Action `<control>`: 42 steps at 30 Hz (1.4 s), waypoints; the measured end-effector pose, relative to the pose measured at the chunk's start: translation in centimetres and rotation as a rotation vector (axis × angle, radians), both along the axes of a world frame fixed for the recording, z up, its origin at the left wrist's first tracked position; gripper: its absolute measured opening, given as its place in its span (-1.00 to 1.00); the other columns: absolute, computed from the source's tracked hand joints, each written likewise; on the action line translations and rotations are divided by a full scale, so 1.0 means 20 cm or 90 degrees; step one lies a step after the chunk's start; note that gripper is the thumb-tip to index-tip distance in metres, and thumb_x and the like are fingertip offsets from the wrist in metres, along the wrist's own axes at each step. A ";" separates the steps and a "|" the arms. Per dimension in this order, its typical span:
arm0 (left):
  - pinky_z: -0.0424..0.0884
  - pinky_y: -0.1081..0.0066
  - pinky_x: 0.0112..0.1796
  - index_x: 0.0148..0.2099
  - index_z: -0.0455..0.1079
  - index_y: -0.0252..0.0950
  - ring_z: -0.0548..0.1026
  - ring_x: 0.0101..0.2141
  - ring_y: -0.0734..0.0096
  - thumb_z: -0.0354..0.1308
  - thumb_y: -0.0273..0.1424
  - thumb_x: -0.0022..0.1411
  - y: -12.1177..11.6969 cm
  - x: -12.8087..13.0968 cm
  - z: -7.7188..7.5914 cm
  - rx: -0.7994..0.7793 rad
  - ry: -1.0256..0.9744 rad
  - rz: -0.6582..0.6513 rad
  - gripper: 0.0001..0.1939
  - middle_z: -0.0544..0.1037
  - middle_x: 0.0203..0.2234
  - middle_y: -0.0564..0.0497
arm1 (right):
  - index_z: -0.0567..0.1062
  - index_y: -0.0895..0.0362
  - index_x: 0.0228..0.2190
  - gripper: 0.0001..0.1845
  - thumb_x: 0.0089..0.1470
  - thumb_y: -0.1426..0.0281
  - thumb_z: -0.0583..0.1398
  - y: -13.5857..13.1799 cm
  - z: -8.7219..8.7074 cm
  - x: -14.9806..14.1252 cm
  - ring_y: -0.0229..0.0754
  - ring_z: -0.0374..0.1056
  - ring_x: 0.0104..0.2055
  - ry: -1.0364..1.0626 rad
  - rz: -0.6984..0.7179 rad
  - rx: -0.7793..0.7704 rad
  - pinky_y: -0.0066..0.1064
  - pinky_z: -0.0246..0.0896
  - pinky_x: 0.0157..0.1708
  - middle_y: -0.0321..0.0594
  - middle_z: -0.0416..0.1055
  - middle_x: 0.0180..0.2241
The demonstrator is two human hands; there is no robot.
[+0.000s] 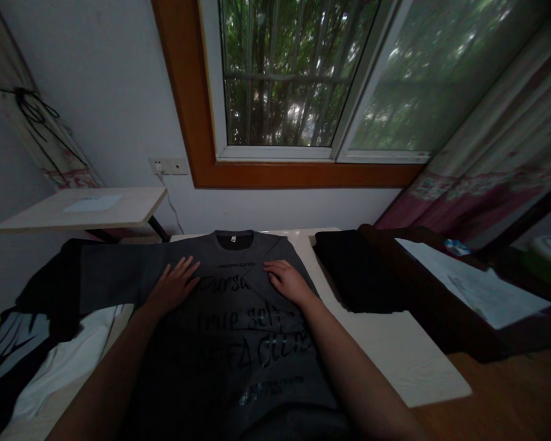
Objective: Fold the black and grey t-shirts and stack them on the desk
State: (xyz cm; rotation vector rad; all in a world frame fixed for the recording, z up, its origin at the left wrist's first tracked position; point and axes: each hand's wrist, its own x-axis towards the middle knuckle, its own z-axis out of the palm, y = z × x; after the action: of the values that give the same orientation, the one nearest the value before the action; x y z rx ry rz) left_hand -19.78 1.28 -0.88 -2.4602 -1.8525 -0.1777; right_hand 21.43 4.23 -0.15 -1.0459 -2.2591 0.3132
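A dark grey T-shirt (pixel 239 306) with black lettering lies spread on the pale table, its collar toward the window. Its left-side sleeve stretches out flat, while the right-side sleeve is folded inward across the chest. My left hand (pixel 177 285) rests on the shirt near the left shoulder, fingers extended and apart. On the folded sleeve lies my right hand (pixel 288 280), palm down with its fingers stretched toward the printed words. Neither hand grips the cloth visibly. The shirt's lower end runs into deep shadow toward me.
A folded black garment (pixel 353 269) sits on the table (pixel 422 361) at right. Black and white clothes (pixel 68 349) are heaped at left, below a small raised stand (pixel 119 211) with a paper on it. Further right, papers (pixel 468 288) lie on a dark surface. A window is ahead.
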 end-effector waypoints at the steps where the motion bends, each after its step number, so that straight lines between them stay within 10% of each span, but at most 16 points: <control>1: 0.00 -0.15 0.31 0.46 0.07 -0.08 -0.01 0.42 0.07 -0.23 -0.02 0.46 0.01 0.00 0.00 0.004 0.008 0.007 -0.37 0.04 0.45 -0.04 | 0.61 0.03 -0.05 -0.62 0.16 0.55 0.18 0.00 0.00 0.00 -0.04 0.40 0.11 0.002 0.001 0.002 -0.07 0.30 0.15 -0.15 0.54 0.05; 18: -0.08 -0.24 0.30 0.48 0.01 -0.11 -0.06 0.43 0.01 -0.28 -0.01 0.44 0.20 0.13 0.00 -0.032 -0.023 0.204 -0.33 -0.03 0.47 -0.10 | 0.60 0.05 -0.05 -0.62 0.15 0.57 0.18 0.01 -0.01 -0.01 -0.04 0.39 0.10 -0.001 0.001 0.014 -0.09 0.30 0.15 -0.16 0.54 0.05; 42: -0.03 -0.04 0.33 0.46 0.06 -0.35 -0.04 0.43 0.07 -0.30 -0.08 0.44 0.42 0.03 -0.02 -0.014 -0.014 0.222 -0.29 0.00 0.45 -0.20 | 0.60 0.03 -0.04 -0.62 0.16 0.56 0.18 0.01 0.01 0.00 -0.05 0.40 0.10 -0.003 0.004 0.002 -0.08 0.30 0.15 -0.15 0.54 0.05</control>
State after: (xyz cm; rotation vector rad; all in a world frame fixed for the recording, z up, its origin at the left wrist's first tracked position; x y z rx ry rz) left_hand -19.21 9.69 -1.33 -2.1074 -2.2622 -0.1660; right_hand 21.48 4.36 0.01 -1.0387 -2.2668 0.3114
